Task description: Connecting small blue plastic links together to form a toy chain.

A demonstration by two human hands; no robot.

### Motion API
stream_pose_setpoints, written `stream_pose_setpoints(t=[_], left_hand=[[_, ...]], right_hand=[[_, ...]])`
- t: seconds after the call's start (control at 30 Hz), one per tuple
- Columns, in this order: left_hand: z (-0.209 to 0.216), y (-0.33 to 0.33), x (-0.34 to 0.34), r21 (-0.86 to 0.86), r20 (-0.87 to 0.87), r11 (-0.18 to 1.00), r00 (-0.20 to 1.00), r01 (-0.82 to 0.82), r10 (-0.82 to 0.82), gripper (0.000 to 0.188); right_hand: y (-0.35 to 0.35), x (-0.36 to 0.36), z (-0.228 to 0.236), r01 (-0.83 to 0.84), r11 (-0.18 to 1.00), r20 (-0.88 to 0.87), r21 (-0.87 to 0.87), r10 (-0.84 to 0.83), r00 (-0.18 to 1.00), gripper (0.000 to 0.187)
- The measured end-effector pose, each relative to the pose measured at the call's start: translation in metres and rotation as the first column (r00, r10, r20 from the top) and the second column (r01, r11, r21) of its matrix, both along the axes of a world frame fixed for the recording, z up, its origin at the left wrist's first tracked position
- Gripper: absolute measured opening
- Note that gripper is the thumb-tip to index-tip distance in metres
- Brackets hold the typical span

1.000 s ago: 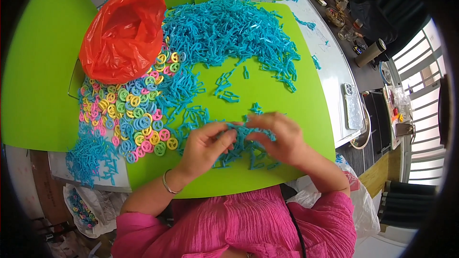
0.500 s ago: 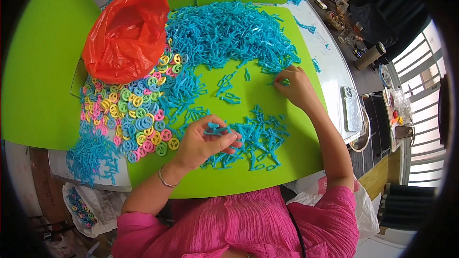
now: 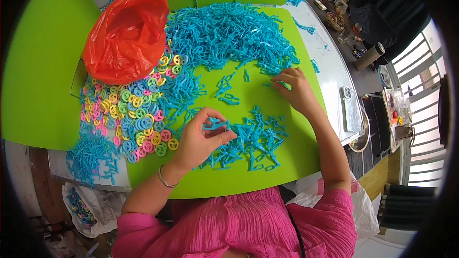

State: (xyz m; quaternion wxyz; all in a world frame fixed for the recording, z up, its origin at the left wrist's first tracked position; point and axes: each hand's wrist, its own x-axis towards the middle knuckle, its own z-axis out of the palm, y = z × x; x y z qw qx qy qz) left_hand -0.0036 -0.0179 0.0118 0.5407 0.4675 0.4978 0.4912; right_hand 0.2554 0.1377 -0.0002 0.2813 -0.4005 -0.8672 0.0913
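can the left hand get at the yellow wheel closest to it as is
Probably yes: the yellow wheel lies uncovered beside the left hand, though that hand holds a blue plastic piece.

Right grip [image 3: 297,90] now at far pile [image 3: 234,36]

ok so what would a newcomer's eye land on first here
Probably the crumpled red plastic bag at the upper left. Then the big heap of blue plastic pieces at top centre, and the multicoloured wheel-shaped pieces just below the bag.
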Motion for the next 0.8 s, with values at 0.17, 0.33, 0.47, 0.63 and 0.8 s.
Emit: stream_pose_setpoints(t=[0.17, 0.33, 0.47, 0.63, 0.8], left_hand=[[-0.001, 0.001, -0.002, -0.020, 0.084, 0.995, 0.992, 0.099, -0.097, 0.022], [0.001, 0.002, -0.009, -0.050, 0.108, 0.988, 0.985, 0.143, -0.137, 0.019], [0.009, 0.002, -0.004, -0.089, 0.121, 0.992, 0.990, 0.086, -0.075, 0.033], [-0.001, 0.003, -0.005, -0.048, 0.031, 0.998, 0.999, 0.034, -0.033, 0.049], [0.000, 0.002, -0.004, -0.055, 0.074, 0.993, 0.992, 0.106, -0.102, 0.042]], right_hand=[[-0.001, -0.012, -0.007, -0.001, 0.999, 0.054, 0.037, -0.001, 0.999, 0.011], [-0.017, -0.023, 0.008, -0.036, 0.876, -0.280, -0.481, -0.115, 0.953, 0.011], [-0.037, -0.027, 0.016, -0.278, 0.681, -0.479, -0.677, -0.120, 0.870, 0.013], [-0.060, -0.043, 0.016, -0.588, 0.346, -0.671, -0.731, -0.210, 0.711, 0.016], [-0.069, -0.051, 0.029, -0.560, 0.345, -0.640, -0.753, -0.186, 0.746, 0.019]])
